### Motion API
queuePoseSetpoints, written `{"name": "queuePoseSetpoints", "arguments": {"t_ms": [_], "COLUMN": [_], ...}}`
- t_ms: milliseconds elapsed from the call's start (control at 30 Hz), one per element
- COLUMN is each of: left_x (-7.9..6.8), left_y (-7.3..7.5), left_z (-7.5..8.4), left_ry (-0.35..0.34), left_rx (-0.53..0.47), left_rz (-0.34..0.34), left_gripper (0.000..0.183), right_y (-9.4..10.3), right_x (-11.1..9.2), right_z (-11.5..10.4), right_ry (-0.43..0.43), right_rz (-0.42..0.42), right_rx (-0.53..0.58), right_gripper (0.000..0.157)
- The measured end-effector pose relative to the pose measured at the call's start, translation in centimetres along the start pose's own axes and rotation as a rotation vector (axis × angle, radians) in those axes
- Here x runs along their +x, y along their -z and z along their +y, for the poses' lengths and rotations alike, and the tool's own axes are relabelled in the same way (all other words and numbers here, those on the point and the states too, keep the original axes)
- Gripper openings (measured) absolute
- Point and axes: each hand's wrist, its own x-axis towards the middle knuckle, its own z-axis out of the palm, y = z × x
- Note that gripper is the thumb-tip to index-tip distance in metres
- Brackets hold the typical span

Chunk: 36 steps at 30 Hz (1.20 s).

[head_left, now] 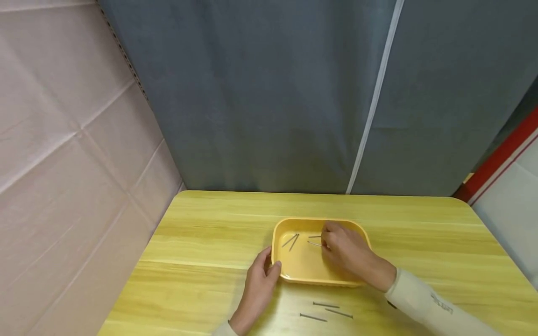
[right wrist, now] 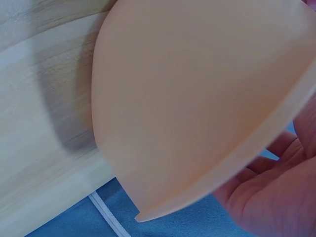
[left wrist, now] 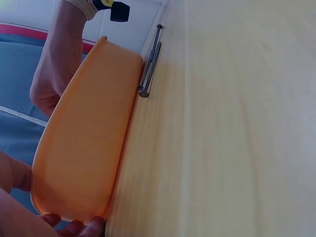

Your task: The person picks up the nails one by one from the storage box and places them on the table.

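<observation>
A shallow yellow-orange plastic tray point(head_left: 300, 270) lies on the table, its side wall point(left wrist: 89, 133) large in the left wrist view. My left hand point(head_left: 259, 284) grips its left end, thumb at the rim and fingers against the outer wall. My right hand point(head_left: 346, 247) reaches over the right part of the tray with curled fingers, pinching a metal nail point(head_left: 314, 243) whose far end is hidden by the fingertips. Another nail point(head_left: 315, 236) lies just beyond it. Two more nails point(head_left: 293, 242) rest in the tray's left part, their ends meeting.
Three nails point(head_left: 326, 311) lie on the wood-grain table point(head_left: 201, 280) in front of the tray. A grey curtain point(head_left: 269, 102) hangs behind the table's far edge. Pale cloth point(head_left: 84, 186) covers the left side, and a red-edged white panel point(head_left: 513, 163) stands at the right.
</observation>
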Motion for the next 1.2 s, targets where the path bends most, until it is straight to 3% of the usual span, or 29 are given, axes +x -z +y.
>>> {"name": "queuePoseSetpoints", "arguments": {"t_ms": [167,300,400,533,767,1200], "left_x": [0.0,-0.1,-0.1,-0.1,-0.1,-0.1], "left_y": [0.0,0.0,0.0,0.0,0.0,0.1], "left_z": [-0.1,-0.1,-0.1,-0.1,-0.1,-0.1], "left_ry": [-0.007,-0.007,-0.011,-0.021,-0.037,-0.033], "left_rx": [-0.004,-0.004,0.001,-0.002,-0.009,-0.023], "left_rz": [0.003,-0.001,-0.001,-0.001,-0.004,-0.010], "left_gripper": [0.054,0.055,0.056,0.056,0.055,0.055], "right_y": [-0.7,-3.7,-3.4,-0.7,-1.3,0.5], "right_x": [-0.2,-0.9,-0.8,-0.4,-0.8,-0.9], "right_z": [0.5,2.7,2.4,0.5,0.8,-0.7], "right_ry": [0.036,0.055,0.049,0.039,0.063,0.015], "right_rz": [0.053,0.079,0.066,0.053,0.101,0.056], "right_rx": [0.022,0.050,0.044,0.034,0.040,0.037], "right_gripper": [0.023,0.018,0.016,0.017,0.015,0.023]}}
